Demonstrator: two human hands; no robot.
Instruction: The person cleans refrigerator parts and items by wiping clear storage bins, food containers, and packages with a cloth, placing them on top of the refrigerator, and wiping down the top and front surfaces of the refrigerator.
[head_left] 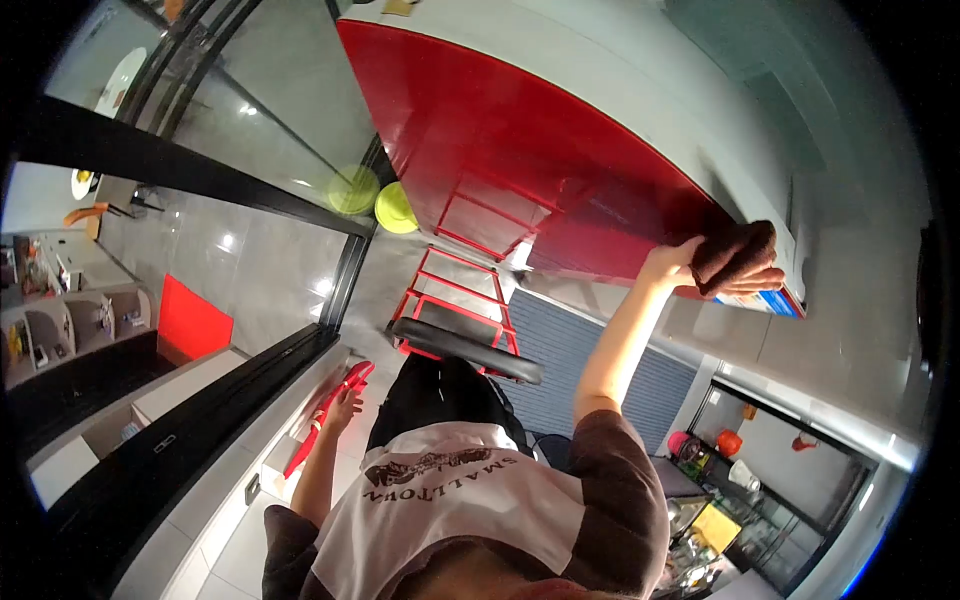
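Note:
My right hand [683, 264] is stretched out at the right with a brown cloth [733, 256] under its palm and fingers. Its fingertips stick out past the cloth. The cloth lies against the end of a large red panel [520, 140], close to the panel's border with a white surface [620, 70]. At the lower left, my left hand [345, 408] hangs low with its fingers apart. It is beside a long, narrow red object [318, 425] whose kind I cannot make out; whether they touch is unclear.
Just ahead of my body is a red metal ladder-like frame [465, 300] with a black padded bar [466, 350]. A yellow-green round object [396, 207] stands by the black-framed glass [345, 290] on the left. A grey slatted shutter [570, 355] and a cluttered area [710, 530] are at the right.

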